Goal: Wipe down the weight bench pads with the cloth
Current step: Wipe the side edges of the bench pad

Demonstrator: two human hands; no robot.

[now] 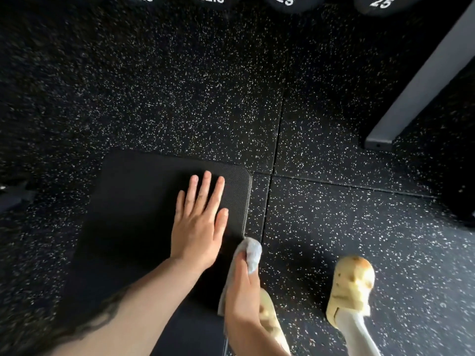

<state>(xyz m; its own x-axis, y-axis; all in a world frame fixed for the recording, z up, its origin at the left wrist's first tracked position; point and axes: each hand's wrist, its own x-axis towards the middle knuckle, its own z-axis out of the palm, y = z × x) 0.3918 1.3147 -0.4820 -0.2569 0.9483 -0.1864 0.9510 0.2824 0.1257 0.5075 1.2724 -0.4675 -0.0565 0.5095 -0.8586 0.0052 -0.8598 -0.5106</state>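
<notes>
Left hand (199,222) rests flat on the black bench pad (133,201), fingers straight and nearly together. Right hand (243,291) grips a grey cloth (253,254), fingers curled round it, at the pad's right edge, above the speckled floor (180,86).

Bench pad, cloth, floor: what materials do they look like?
Bench pad: likely matte black vinyl over foam, going by the fine pebbled grain and stitched edge. Cloth: soft grey fabric, perhaps microfibre, bunched in folds. Floor: probably black rubber tiles, white-flecked, seams visible.
</notes>
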